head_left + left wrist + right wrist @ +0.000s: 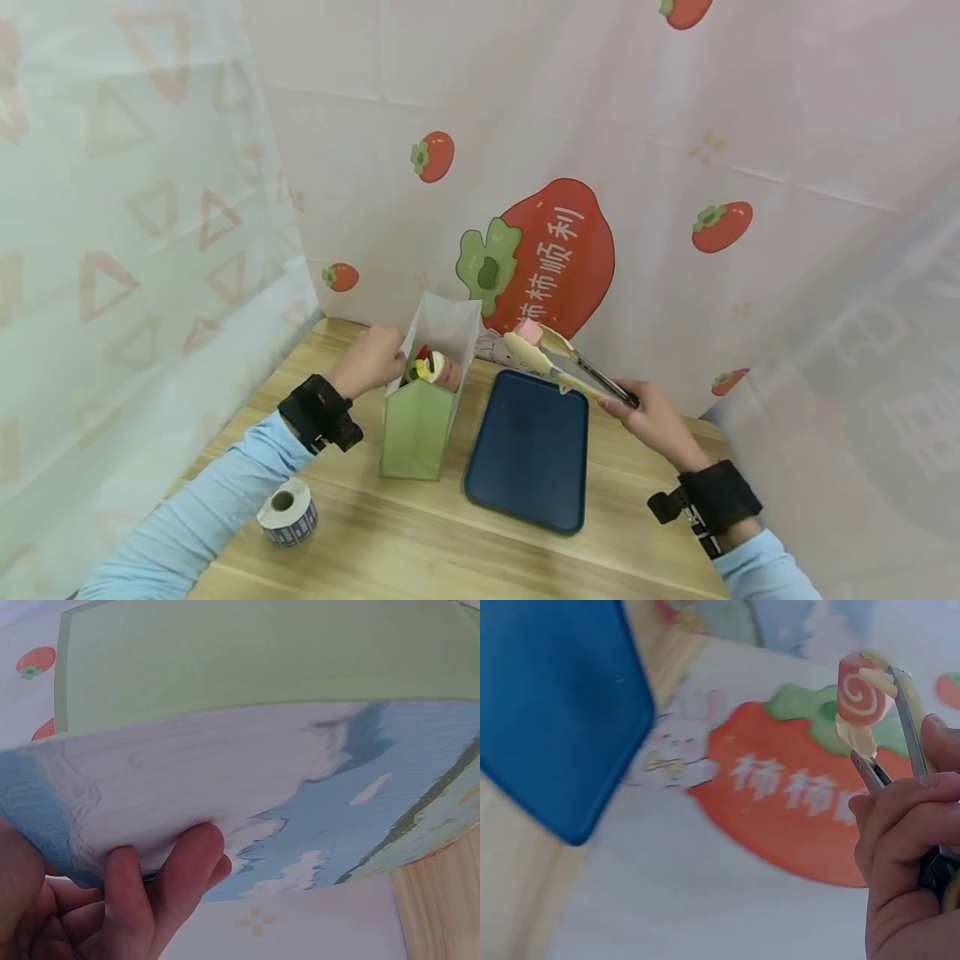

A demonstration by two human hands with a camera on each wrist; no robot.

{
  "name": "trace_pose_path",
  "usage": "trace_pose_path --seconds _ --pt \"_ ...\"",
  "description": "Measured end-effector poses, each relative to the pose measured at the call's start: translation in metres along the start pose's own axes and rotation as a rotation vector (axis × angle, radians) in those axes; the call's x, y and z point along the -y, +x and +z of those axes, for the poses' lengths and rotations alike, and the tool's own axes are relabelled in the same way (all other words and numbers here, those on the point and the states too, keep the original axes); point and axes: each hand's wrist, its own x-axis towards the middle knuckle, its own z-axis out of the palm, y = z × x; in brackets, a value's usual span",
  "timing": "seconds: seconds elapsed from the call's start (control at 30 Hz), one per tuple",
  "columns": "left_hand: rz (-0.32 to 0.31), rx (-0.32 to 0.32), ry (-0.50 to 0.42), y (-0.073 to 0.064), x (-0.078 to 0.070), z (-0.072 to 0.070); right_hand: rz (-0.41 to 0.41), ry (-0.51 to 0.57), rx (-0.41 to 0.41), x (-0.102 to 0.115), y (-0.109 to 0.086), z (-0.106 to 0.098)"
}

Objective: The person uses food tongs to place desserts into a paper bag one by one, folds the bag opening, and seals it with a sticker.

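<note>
My left hand [369, 362] grips the upper left edge of a paper bag [417, 433] with a green front. In the left wrist view its fingers lie against the bag's painted side [187, 787], and the thumb is partly cut off. Cake-like pieces [447, 372], pink, cream and yellow, show inside the bag's mouth; what lies deeper is hidden. My right hand [662, 423] holds metal tongs [600, 377] with cream-coloured tips. Between those tips is a pink swirl roll cake [860, 694], held in the air beyond the tray's far edge.
A dark blue tray [528, 454] lies on the wooden table [375, 542], right of the bag. Near the left forearm stands a roll of labels [288, 517]. A white curtain [360, 167] printed with persimmons hangs behind the table.
</note>
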Motion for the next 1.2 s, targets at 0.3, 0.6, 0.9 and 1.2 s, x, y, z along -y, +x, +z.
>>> trace_pose_path --seconds 0.3,0.6,0.9,1.2 --pt "-0.017 0.027 -0.005 0.001 0.001 0.000 -0.159 -0.088 0.102 0.060 0.028 -0.022" --pt "-0.015 0.019 -0.008 0.001 0.003 0.001 -0.331 -0.385 0.267 0.139 0.084 -0.020" --pt "0.022 0.012 0.010 0.005 -0.002 0.002 -0.387 -0.769 0.513 0.204 0.124 0.014" --pt "0.041 0.009 -0.023 0.005 -0.004 0.003 -0.477 -1.077 0.644 0.238 0.153 0.055"
